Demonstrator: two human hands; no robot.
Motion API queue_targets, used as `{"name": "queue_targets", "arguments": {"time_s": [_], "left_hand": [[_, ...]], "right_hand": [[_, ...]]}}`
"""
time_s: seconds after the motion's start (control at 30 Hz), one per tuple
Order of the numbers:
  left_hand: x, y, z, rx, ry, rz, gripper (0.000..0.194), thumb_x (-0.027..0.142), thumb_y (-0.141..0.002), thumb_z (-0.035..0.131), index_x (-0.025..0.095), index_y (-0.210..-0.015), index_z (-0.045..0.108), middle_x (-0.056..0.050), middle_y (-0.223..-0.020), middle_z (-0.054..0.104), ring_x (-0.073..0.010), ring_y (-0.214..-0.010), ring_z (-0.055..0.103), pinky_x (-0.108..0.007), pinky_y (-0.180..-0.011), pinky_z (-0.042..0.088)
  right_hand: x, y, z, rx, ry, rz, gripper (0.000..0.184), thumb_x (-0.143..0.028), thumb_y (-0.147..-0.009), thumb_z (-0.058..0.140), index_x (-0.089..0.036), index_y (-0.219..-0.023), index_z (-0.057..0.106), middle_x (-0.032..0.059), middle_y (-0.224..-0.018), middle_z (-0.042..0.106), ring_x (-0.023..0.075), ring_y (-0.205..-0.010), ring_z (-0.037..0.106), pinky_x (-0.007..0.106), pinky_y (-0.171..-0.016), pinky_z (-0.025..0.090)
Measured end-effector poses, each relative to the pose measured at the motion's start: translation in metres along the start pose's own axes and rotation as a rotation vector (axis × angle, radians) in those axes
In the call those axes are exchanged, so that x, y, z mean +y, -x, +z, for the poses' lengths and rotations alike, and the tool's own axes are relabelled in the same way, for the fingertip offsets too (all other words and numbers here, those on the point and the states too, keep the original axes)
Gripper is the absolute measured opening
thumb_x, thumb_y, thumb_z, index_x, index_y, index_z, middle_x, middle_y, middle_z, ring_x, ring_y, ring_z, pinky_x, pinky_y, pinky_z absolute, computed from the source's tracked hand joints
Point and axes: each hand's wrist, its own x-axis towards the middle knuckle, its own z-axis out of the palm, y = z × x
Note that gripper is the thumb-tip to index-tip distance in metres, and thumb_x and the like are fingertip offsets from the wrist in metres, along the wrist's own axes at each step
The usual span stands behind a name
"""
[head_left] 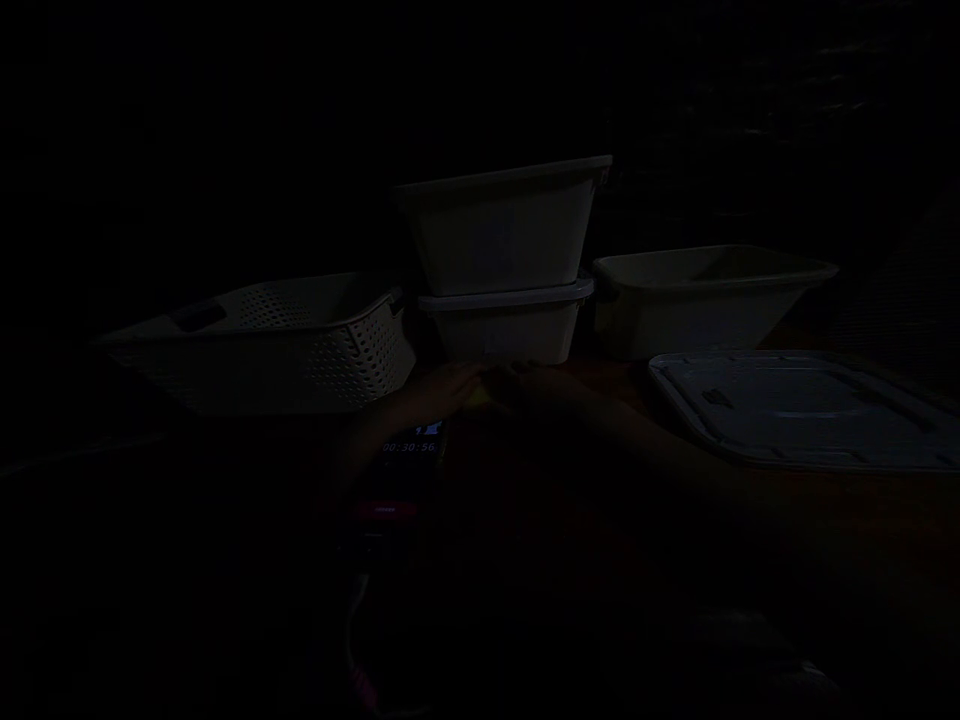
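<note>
A small yellow thing (478, 398) shows as a dull patch low between the two hands, in front of the stacked tubs; its outline and material are lost in the dark. The left hand (450, 382) reaches in from the left and the right hand (536, 380) from the right, both low and close to the yellow thing — whether either is open, closed or gripping it, I cannot tell.

Just behind the hands stand two pale, smooth tubs with sloping walls: the upper tub (506, 230) sits on the lidded lower tub (506, 328), its broad rim slanting in view. To the left is a pale basket (255, 372), its walls pierced with rows of small holes and a longer handle slot cut near the rim. To the right is an open tub (690, 310) with rounded corners, and in front of it a flat lid (795, 408) with a raised, ridged border (greyish, faintly shiny).

Near the left forearm lies a phone (405, 465), its dark screen showing 00:30:56 above a reddish bar. A pale cable (352, 620) curves below it — pinkish towards its lower end. The tabletop (607, 376) looks dark reddish brown.
</note>
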Motion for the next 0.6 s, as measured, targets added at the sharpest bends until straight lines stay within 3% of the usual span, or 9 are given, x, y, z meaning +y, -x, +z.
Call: {"name": "queue_targets", "arguments": {"time_s": [0.6], "left_hand": [[-0.0027, -0.0005, 0.0010, 0.006, -0.003, 0.028, 0.040, 0.026, -0.093, 0.033, 0.016, -0.131, 0.043, -0.008, -0.136, 0.048, -0.0170, -0.124, 0.046, -0.031, -0.105, 0.033]], "right_hand": [[-0.0018, -0.0001, -0.0027, -0.019, 0.005, 0.000, 0.053, -0.047, -0.089, 0.042, -0.017, -0.133, 0.042, 0.0162, -0.125, 0.055, 0.0273, -0.106, 0.058, 0.036, -0.081, 0.046]]}}
